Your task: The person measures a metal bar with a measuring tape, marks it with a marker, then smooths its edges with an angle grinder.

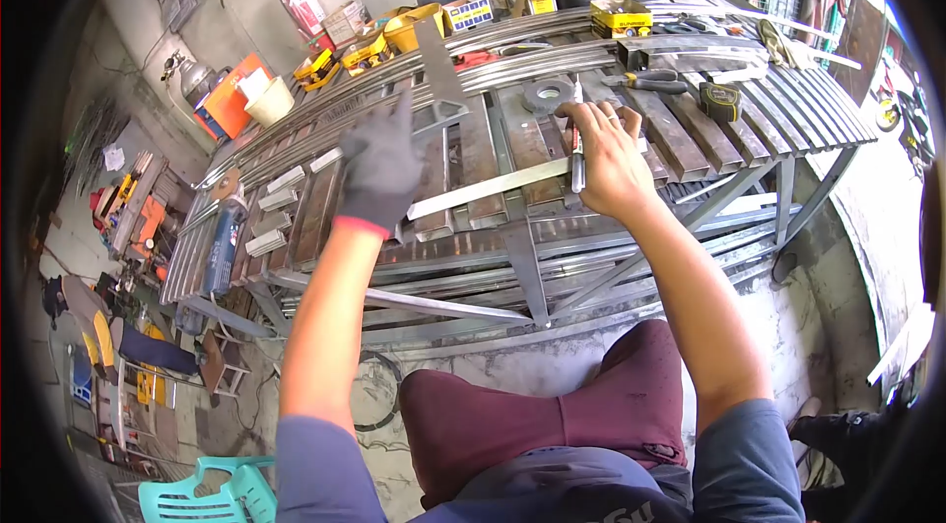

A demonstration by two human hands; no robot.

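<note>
My left hand [382, 168], in a dark grey glove with a red cuff, is smeared by motion. Its fingers point up and apart over the bench, and nothing shows in them. Just beside it is the left end of a light metal bar [493, 186], which slants across the bench slats. My bare right hand [613, 157] rests at the bar's right part and grips a marker pen [577, 161] upright between its fingers. Beyond the left hand lies a flat metal square [439, 65]. A roll of grey tape [548, 96] sits behind the right hand.
The slatted metal bench [690, 149] holds a tape measure [720, 101], pliers [646, 81], long tubes and short cut pieces [281, 198]. An angle grinder [225, 237] stands at the left end. Yellow boxes [621, 19] line the back. A person [108, 326] bends at far left, near a green chair [207, 493].
</note>
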